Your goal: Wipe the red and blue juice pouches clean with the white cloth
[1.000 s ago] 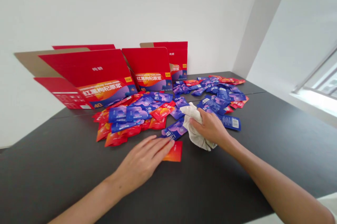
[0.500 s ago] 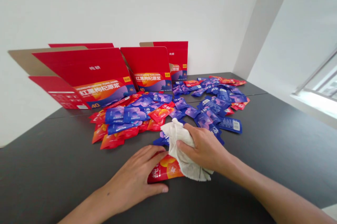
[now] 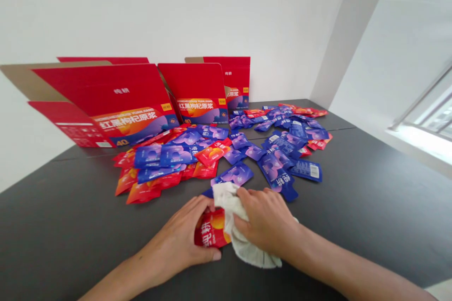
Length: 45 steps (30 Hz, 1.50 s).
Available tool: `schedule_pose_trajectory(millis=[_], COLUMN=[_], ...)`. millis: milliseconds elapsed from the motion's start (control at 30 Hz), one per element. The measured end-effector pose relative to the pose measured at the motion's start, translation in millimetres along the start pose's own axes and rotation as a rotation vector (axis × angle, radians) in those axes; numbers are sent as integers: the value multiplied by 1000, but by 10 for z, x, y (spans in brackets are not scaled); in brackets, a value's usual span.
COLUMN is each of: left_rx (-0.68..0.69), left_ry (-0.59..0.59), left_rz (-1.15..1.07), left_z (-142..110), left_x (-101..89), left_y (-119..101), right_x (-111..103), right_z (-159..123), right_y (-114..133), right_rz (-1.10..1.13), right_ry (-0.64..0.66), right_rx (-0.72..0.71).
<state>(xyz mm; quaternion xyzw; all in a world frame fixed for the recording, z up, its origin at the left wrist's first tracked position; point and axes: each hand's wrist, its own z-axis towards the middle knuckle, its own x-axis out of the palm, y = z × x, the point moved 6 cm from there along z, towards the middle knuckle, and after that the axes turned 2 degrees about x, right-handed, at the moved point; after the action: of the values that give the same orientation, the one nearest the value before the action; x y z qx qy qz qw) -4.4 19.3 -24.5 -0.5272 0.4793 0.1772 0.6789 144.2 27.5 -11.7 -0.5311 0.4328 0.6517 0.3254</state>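
Observation:
A red-orange sachet (image 3: 209, 235) lies on the dark table (image 3: 370, 197) close to me. My left hand (image 3: 180, 240) grips its left end, thumb under the near edge and fingers over the far edge. My right hand (image 3: 264, 223) is closed on a crumpled white cloth (image 3: 240, 244) and presses it onto the right part of the sachet. Just behind the hands lie a blue sachet (image 3: 233, 174) and the large spread of blue and red sachets (image 3: 169, 159).
Three open red cartons (image 3: 120, 103) stand along the white wall at the back left. More sachets (image 3: 289, 124) reach toward the far right corner. A bright window (image 3: 427, 122) is on the right.
The left hand drew the red sachet toward me and closed on it. The right hand brought the cloth from the pile down onto the sachet.

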Motion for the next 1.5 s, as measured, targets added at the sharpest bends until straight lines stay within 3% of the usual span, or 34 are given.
schedule_pose_trajectory(millis=[100, 200, 267, 333, 433, 533, 700, 967, 1233, 1433, 1500], left_rx=[-54, -25, 29, 23, -48, -104, -265, -238, -190, -238, -257], left_ry=[9, 21, 32, 14, -2, 3, -8, -2, -68, -99, -106], left_rz=[-10, -26, -38, -32, 0, 48, 77, -130, -213, -172, -149], left_z=[11, 25, 29, 25, 0, -49, -139, -125, -75, -81, -76], left_x=[-16, -12, 5, 6, 1, -11, -42, 22, 130, 149, 138], left_y=[-1, -33, -59, -46, -3, 23, 146, 214, 60, 106, 112], right_x=[-20, 38, 71, 74, 21, -28, -28, -48, 63, -52, -65], right_z=[40, -1, -37, -28, 37, 83, 82, 84, -74, 15, 31], right_y=[-27, 207, 310, 274, 38, -135, -142, -140, 272, -40, -48], right_rz=[-47, 6, 37, 24, -50, -96, -93, -67, 84, -74, -83], right_ry=[-14, 5, 19, 26, 19, 15, 27, 13, 6, -20, -30], right_rx=[6, -234, -321, -273, -66, 34, 12, 16, -210, 83, 59])
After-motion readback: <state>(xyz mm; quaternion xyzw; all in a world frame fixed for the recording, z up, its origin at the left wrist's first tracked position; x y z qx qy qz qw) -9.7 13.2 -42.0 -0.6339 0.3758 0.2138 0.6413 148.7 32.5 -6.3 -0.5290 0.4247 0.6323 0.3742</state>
